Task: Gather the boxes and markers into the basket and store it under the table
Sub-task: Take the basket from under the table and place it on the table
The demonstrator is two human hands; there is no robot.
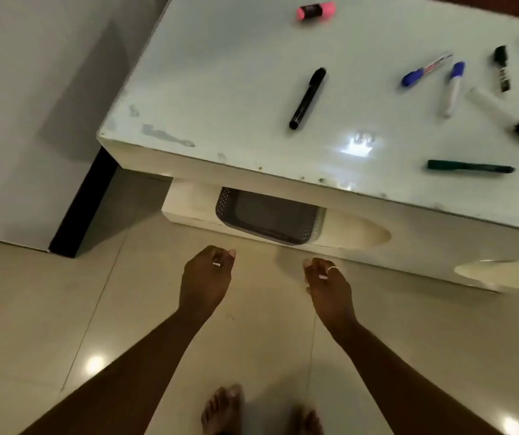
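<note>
My left grip [206, 277] and right grip [327, 285] hang loosely curled, holding nothing, near the basket [225, 204] under the table [220, 89].

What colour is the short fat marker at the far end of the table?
Pink highlighter, seen in the head view.

A basket [267, 216] sits on a low shelf [186, 200] under the worktop's [220, 89] near edge. On the worktop, a long marker [307, 98] lies centrally, a short marker [316, 11] far behind it, and more markers [454, 89] to the right.
</note>
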